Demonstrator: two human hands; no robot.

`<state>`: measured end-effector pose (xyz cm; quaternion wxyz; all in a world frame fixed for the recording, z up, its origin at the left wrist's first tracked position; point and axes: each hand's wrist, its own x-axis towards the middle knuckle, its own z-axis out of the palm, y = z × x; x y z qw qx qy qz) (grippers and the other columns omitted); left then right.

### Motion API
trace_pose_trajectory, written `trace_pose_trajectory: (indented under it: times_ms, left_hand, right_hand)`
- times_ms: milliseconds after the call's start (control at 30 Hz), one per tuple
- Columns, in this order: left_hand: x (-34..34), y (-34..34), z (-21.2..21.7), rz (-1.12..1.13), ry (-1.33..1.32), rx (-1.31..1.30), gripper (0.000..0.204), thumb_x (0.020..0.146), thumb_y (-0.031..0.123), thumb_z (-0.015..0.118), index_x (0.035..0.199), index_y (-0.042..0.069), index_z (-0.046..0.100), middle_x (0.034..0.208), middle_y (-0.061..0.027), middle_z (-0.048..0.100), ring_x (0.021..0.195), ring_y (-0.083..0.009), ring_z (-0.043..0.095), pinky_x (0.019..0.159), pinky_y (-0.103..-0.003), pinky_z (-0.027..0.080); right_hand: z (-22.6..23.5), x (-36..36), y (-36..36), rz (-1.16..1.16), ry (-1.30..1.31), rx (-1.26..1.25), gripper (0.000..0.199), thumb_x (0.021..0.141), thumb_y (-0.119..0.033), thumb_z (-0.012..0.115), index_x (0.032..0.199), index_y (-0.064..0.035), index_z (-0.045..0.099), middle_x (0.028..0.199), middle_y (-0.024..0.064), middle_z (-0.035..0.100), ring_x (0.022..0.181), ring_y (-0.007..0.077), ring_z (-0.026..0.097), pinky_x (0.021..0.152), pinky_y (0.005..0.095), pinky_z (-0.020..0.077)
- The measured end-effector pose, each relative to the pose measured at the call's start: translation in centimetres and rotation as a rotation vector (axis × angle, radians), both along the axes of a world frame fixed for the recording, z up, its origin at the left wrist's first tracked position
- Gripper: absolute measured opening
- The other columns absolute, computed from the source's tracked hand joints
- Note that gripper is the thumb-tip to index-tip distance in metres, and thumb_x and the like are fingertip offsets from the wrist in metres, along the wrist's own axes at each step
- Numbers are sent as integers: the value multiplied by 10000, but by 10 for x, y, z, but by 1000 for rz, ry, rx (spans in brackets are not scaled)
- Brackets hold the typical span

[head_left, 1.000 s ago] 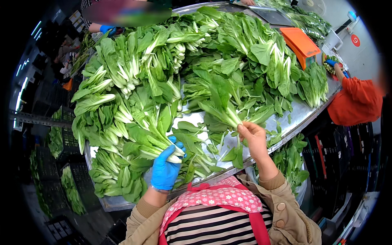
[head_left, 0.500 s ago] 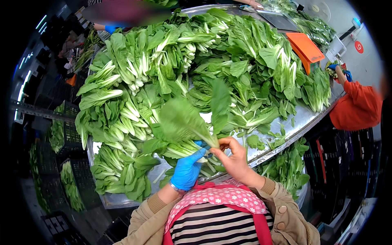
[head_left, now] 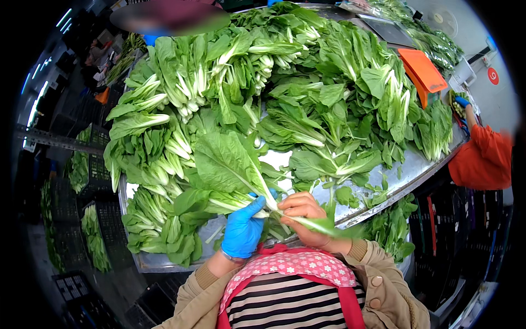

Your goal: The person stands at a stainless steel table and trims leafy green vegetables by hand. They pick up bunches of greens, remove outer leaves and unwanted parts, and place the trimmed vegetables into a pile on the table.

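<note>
My left hand [head_left: 243, 229], in a blue glove, is closed round the base of a leafy green vegetable [head_left: 233, 162] with white stalks, like bok choy. Its broad leaves fan out to the upper left, over the metal table. Close beside it, the bare fingers of my right hand [head_left: 304, 215] pinch a single leaf [head_left: 322, 226]. The white stalk of this leaf lies near the base of the head, and its green blade, blurred, points to the lower right across the hand. Whether the stalk is still joined to the head cannot be told.
Heaps of the same greens [head_left: 181, 82] cover the metal table [head_left: 392, 185], with loose leaves near its right edge. An orange scale [head_left: 423, 74] stands at the far right. A co-worker in orange [head_left: 482, 156] is beyond it. Crates of greens [head_left: 94, 236] stand at left.
One leaf that stood upright beside the head has swung down to the lower right in my right hand. The rest of the head has tilted left.
</note>
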<state>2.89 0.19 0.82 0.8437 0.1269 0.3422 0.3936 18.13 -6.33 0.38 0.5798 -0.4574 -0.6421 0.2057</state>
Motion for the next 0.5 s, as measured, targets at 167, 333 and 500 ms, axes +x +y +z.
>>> trace_pose_trajectory:
  times_ms: [167, 333, 500]
  left_hand:
    - [-38, 42, -10, 288, -131, 71, 370, 882, 79, 513, 1211, -65, 422, 1153, -169, 532, 990, -224, 546, 874, -330, 447]
    - [-64, 44, 8, 367, -125, 174, 447, 885, 75, 499, 1304, 22, 354, 1211, -128, 511, 1064, -215, 526, 880, -359, 435]
    - [-52, 29, 5, 202, -271, 144, 470, 868, 69, 506, 1311, 61, 348, 1219, -132, 507, 1071, -241, 522, 916, -428, 416]
  right_hand:
    - [1, 23, 8, 329, -434, -58, 189, 714, -196, 700, 830, -84, 600, 841, 66, 626, 796, 222, 586, 693, 301, 458]
    - [-29, 80, 30, -87, -549, -425, 260, 709, -214, 704, 904, -58, 632, 748, 96, 603, 697, 249, 600, 575, 341, 482]
    - [-49, 119, 71, -617, -713, -245, 189, 754, -118, 652, 912, -19, 617, 807, 112, 561, 720, 263, 575, 627, 350, 469]
